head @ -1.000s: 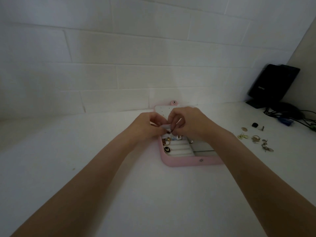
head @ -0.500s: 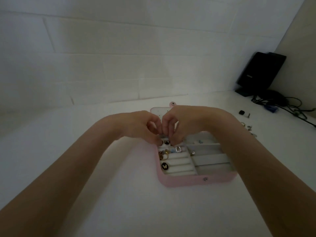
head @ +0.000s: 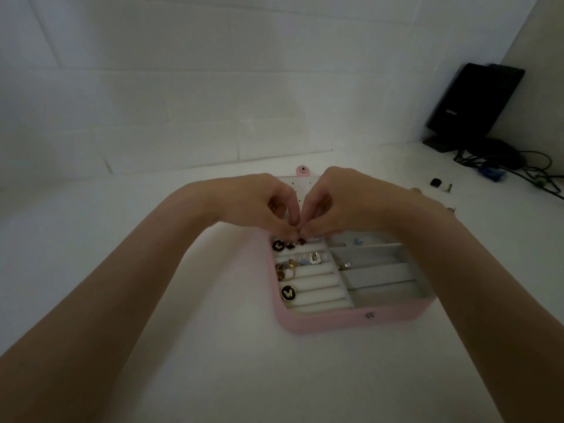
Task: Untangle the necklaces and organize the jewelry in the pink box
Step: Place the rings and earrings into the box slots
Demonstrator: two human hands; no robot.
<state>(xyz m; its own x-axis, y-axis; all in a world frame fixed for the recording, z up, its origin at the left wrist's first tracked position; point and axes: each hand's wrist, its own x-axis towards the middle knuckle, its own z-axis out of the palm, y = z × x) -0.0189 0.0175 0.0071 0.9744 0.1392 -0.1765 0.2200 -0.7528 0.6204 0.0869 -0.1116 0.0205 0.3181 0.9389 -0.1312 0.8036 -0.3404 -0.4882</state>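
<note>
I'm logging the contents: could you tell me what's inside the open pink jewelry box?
Inside the pink jewelry box: two black butterfly discs, gold ring, rhinestone square. Left hand and right hand cover its far end.

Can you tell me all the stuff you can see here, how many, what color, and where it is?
pink box: one, pink, open on the white table, middle.
butterfly discs: two, black and gold, left slots of the box.
gold rings: a few, gold, left slots.
sparkly square piece: one, silvery, ring slots.
small dark red charm: one, just under the fingertips.
black device: one, black, far right corner.
cables: several, dark, beside the device.
left hand: one, fingertips pinching something tiny over the box.
right hand: one, pinching the same spot.
</note>
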